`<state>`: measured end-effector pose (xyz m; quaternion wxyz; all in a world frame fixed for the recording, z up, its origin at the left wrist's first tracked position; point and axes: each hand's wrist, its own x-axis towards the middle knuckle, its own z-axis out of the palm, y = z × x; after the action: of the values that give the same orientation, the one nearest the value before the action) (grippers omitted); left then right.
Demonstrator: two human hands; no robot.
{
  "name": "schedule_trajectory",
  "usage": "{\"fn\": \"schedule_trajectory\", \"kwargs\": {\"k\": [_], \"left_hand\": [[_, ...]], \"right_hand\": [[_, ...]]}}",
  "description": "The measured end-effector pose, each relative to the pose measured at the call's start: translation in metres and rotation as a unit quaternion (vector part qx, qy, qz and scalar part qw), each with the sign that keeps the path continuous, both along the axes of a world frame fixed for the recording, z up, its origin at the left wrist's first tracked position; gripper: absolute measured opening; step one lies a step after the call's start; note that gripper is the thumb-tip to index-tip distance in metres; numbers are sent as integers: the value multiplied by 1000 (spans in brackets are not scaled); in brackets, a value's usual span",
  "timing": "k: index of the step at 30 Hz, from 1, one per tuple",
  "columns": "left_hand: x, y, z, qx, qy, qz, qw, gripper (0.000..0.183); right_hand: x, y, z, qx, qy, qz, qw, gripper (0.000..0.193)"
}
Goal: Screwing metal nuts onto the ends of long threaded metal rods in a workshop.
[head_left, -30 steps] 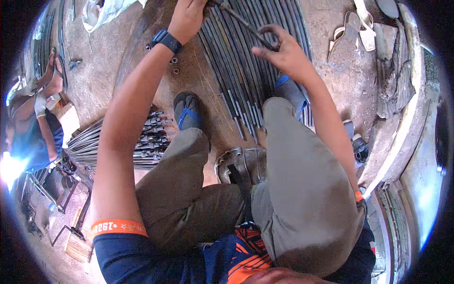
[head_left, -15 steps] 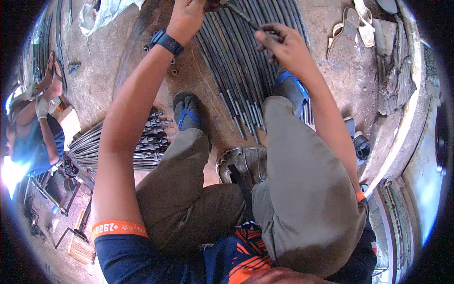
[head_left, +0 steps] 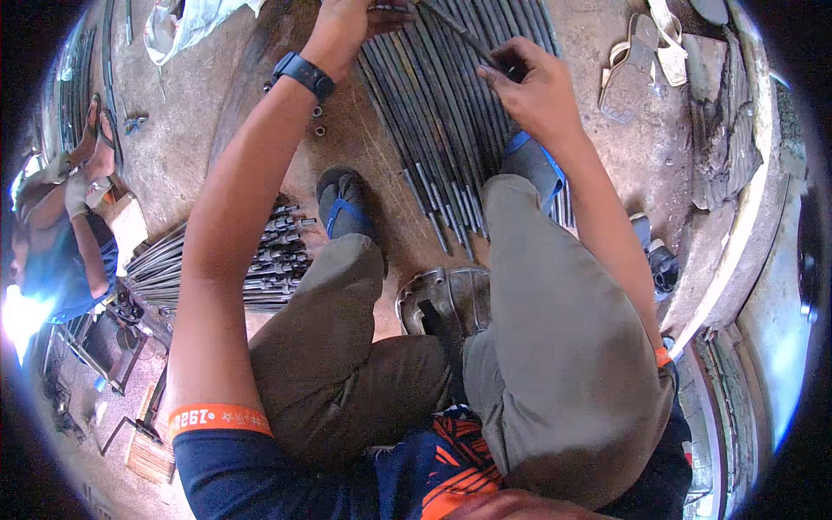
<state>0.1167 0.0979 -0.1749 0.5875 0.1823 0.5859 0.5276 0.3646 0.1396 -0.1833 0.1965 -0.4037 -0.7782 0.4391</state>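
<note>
Rod (head_left: 459, 33), dark and slim, slants between 12 and 1 o'clock above the row of rods (head_left: 433, 121), its near end pinched by thumb and fingers of your right hand (head_left: 539, 91) at 1 o'clock. Your left hand (head_left: 342, 33), between 11 and 12, has fingers curled, but I cannot tell whether they grip it. It looks stiff, sturdy and perhaps slick, so hold it firmly near both ends.
</note>
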Motion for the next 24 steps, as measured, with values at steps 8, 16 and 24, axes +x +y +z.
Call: {"fn": "schedule_trajectory", "kwargs": {"k": [8,16,24], "left_hand": [[-2,0,8,-35,169,2,985,26],[-24,0,-39,40,-19,-26,999,39],[-35,-4,-51,79,2,-53,995,40]], "right_hand": [[0,-4,-4,16,21,-2,1000,21],[-3,-10,4,2,10,-17,1000,22],[-2,-9,1,7,18,-14,1000,22]]}}
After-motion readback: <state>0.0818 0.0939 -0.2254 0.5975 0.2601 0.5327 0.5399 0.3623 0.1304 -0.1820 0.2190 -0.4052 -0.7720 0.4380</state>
